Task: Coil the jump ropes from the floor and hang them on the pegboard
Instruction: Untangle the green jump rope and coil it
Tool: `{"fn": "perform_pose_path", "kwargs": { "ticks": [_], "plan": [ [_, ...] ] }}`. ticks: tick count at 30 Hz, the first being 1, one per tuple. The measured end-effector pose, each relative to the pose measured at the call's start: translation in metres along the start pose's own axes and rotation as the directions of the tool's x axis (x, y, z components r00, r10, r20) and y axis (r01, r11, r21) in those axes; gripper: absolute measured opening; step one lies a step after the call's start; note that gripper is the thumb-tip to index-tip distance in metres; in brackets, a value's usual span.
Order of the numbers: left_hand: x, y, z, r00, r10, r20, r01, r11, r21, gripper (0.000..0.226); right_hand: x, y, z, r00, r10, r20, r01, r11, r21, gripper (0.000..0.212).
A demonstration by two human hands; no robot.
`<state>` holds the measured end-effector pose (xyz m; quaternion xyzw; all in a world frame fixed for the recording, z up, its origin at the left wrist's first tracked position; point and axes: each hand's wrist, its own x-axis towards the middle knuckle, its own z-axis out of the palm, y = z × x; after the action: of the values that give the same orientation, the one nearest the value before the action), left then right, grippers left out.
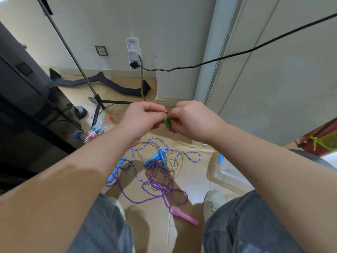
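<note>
Our left hand and right hand, fingers curled, pinch a small green plastic piece between them; its thin red cord hangs below, mostly hidden behind our fingers.

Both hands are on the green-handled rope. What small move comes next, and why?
Probably gather the hanging red loops into the coil: the left hand and right hand both pinch the green-handled rope, its loops dangle loose, and other ropes lie tangled on the floor.
</note>
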<state>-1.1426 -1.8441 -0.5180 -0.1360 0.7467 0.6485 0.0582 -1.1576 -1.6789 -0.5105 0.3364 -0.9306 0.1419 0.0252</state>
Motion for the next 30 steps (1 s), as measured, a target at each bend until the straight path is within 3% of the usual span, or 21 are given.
{"fn": "perform_pose_path", "kwargs": {
  "ticks": [5,8,17,19,23,30],
  "plan": [
    [-0.001,0.0,0.003,0.996,-0.038,0.078,0.047,0.992,-0.114,0.023,0.001,0.003,0.005,0.998,0.058,-0.034,-0.057,0.998,0.021,0.018],
    [0.001,0.0,0.0,0.993,-0.022,0.115,0.032,0.996,-0.087,0.033,-0.001,0.006,0.005,0.978,0.18,-0.104,-0.162,0.974,0.161,0.02],
    [0.002,-0.001,0.004,0.995,0.1,0.008,-0.097,0.981,-0.17,0.023,-0.001,0.006,0.0,0.921,0.338,-0.193,-0.222,0.864,0.452,0.006],
    [0.002,0.002,0.005,0.992,0.123,0.014,-0.119,0.98,-0.159,0.023,0.0,0.006,0.002,0.909,0.349,-0.229,-0.211,0.857,0.469,0.023],
    [0.002,0.003,0.006,0.992,0.125,0.025,-0.122,0.986,-0.115,0.023,-0.001,0.004,0.009,0.978,0.209,-0.018,-0.162,0.809,0.565,0.06],
    [0.001,0.01,0.003,0.998,0.024,-0.051,-0.034,0.981,-0.192,0.02,0.002,-0.003,0.012,0.956,0.285,-0.075,-0.172,0.748,0.641,0.047]
  ]
}}
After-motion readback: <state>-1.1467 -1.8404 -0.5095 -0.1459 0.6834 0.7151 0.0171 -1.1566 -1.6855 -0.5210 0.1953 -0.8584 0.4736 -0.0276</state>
